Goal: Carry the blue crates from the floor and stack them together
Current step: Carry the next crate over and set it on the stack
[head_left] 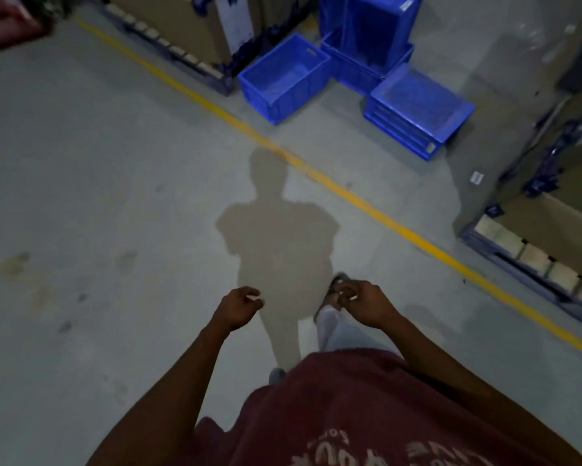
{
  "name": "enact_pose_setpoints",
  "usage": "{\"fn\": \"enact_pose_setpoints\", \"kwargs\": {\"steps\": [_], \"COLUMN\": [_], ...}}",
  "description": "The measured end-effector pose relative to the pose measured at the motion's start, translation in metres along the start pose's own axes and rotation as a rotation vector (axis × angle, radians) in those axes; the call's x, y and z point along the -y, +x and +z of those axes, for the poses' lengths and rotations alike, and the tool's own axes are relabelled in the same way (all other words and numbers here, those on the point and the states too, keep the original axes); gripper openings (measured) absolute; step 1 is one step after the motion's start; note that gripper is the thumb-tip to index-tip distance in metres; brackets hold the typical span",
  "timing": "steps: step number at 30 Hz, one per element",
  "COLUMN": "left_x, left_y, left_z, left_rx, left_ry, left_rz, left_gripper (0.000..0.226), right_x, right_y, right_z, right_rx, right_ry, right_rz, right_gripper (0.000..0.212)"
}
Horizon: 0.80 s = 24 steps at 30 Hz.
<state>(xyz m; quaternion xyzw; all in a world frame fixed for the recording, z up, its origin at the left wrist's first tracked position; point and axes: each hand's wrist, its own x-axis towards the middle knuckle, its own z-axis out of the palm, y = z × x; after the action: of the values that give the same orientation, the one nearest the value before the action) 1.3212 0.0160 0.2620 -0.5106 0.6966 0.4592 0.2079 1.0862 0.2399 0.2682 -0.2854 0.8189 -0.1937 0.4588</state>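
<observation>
Several blue plastic crates stand on the grey floor beyond a yellow line, at the top of the head view. An open crate (284,79) sits upright on the left. An overturned crate (419,111) lies to its right. Behind them a taller stack of crates (372,31) rises, with one more crate at its foot. My left hand (240,306) and my right hand (360,302) hang in front of my body with fingers loosely curled, holding nothing, far from the crates.
A yellow floor line (319,178) runs diagonally from top left to lower right. Cardboard boxes on a pallet (188,31) stand at top left. More boxed pallets (545,250) line the right side. A small white label (477,178) lies on the floor.
</observation>
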Motion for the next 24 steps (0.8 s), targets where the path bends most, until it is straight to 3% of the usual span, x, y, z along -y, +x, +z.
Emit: {"fn": "enact_pose_setpoints", "kwargs": {"steps": [5, 10, 18, 24], "left_x": [-0.125, -0.252, -0.373, -0.446], "left_y": [0.066, 0.114, 0.237, 0.328], "left_z": [-0.025, -0.051, -0.119, -0.189], "left_rx": [-0.012, 0.046, 0.09, 0.141], "left_ry": [-0.059, -0.058, -0.073, -0.088], "left_rz": [0.051, 0.178, 0.236, 0.247], "left_gripper": [0.042, 0.027, 0.012, 0.018], "right_x": [0.005, 0.021, 0.055, 0.101], "right_y": [0.073, 0.144, 0.261, 0.337], "right_z": [-0.096, -0.191, -0.286, -0.344], "right_rx": [0.006, -0.074, -0.209, -0.246], "right_ry": [0.025, 0.052, 0.15, 0.121], "right_rz": [0.016, 0.015, 0.075, 0.111], "right_gripper": [0.029, 0.03, 0.03, 0.033]}}
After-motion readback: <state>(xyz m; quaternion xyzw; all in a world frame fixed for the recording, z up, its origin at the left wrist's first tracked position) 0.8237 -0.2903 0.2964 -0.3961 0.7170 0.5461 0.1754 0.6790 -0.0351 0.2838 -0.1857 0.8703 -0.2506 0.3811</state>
